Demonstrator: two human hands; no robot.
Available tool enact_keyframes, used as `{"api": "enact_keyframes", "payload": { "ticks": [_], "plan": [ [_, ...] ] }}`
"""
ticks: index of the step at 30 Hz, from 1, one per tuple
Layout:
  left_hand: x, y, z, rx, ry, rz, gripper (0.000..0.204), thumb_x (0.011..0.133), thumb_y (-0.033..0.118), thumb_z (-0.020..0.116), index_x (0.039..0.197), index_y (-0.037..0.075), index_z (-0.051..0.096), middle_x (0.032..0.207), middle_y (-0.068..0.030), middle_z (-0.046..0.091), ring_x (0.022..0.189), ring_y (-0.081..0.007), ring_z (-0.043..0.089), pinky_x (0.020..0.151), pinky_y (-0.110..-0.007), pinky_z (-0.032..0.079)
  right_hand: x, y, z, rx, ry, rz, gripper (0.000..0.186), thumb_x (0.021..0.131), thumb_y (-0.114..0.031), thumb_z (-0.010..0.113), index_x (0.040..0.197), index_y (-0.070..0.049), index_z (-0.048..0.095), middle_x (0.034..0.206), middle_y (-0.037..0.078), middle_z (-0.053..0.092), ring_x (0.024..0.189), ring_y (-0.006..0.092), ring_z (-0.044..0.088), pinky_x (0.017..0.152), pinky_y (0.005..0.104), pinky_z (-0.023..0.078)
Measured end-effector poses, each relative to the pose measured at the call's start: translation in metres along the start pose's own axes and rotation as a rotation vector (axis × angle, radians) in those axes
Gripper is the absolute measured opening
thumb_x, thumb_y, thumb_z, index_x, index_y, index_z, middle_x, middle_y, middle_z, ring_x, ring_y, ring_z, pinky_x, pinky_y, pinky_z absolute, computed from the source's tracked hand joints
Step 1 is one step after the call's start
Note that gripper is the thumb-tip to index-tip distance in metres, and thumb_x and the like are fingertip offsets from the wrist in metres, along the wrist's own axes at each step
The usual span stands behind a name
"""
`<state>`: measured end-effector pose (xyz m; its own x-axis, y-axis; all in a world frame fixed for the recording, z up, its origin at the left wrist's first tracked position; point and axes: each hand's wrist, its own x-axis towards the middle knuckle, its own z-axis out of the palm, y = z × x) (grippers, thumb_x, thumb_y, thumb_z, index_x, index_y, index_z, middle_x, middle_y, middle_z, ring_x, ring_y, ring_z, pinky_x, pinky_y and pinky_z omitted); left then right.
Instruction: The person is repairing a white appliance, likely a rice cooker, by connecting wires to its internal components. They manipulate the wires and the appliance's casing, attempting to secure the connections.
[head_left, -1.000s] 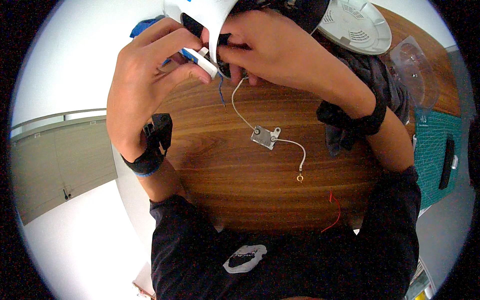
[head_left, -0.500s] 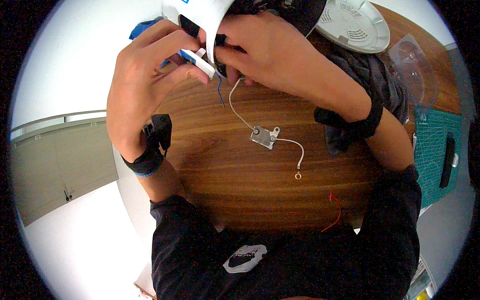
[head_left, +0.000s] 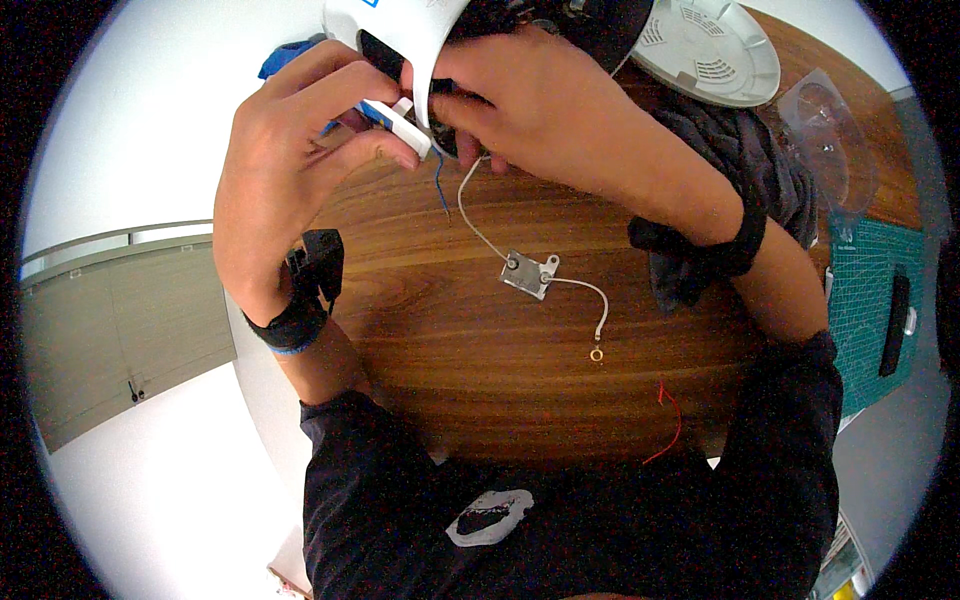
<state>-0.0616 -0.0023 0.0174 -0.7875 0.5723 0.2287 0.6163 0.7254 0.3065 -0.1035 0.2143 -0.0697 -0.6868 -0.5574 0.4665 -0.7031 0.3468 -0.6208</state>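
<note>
At the top of the view lies an opened appliance housing (head_left: 395, 22), white outside and dark inside. My left hand (head_left: 285, 150) is closed around a small white-and-blue plastic part (head_left: 405, 130), held at the housing's rim. My right hand (head_left: 545, 110) reaches to the housing's opening with its fingers curled; what they grip is hidden. From under the hands hang a short blue wire (head_left: 441, 185) and a white wire (head_left: 467, 213). The white wire leads to a small metal plate (head_left: 526, 274) on the table, and a second white lead (head_left: 592, 287) ends in a ring terminal (head_left: 596, 355).
A red wire (head_left: 678, 420) lies near the table's front edge. To the right are a dark crumpled cloth (head_left: 790, 180), a clear plastic tray (head_left: 828, 140) and a green cutting mat (head_left: 858, 290). A round grey vented cover (head_left: 712, 45) rests at the back right.
Both hands stay nearly where they were, with only slight finger shifts. The ring terminal has moved very slightly nearer.
</note>
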Motion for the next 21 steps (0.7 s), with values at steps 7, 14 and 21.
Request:
{"api": "enact_keyframes", "payload": {
  "ticks": [7,14,21],
  "plan": [
    [0.0,0.002,-0.002,0.0,0.006,0.007,0.031,0.077,0.003,0.085,0.103,-0.001,0.069,0.107,-0.0098,0.07,0.085,-0.02,0.075,0.072,-0.031,0.057,0.0,-0.001,0.003,-0.018,0.017,-0.023,0.021,0.099,-0.026,0.061,0.104,-0.01,0.074,0.093,0.016,0.075,0.087,0.0409,0.074,0.079,0.0537,0.061],
    [0.002,0.0,0.001,-0.02,0.009,0.025,0.033,0.077,0.006,0.087,0.103,-0.001,0.068,0.107,-0.0096,0.07,0.084,-0.02,0.074,0.071,-0.03,0.057,0.002,-0.01,-0.008,0.277,-0.122,0.157,0.021,0.1,-0.023,0.058,0.105,-0.008,0.072,0.075,0.012,0.074,0.071,0.0354,0.075,0.072,0.0492,0.063],
    [0.0,0.001,0.0,-0.022,0.024,0.018,0.034,0.076,0.006,0.088,0.104,0.0,0.068,0.106,-0.0091,0.069,0.08,-0.0196,0.072,0.068,-0.03,0.057,0.003,-0.003,-0.002,0.137,-0.058,0.033,0.022,0.099,-0.021,0.058,0.1,-0.006,0.073,0.078,0.014,0.076,0.07,0.0332,0.076,0.071,0.0468,0.064]
  ]
}}
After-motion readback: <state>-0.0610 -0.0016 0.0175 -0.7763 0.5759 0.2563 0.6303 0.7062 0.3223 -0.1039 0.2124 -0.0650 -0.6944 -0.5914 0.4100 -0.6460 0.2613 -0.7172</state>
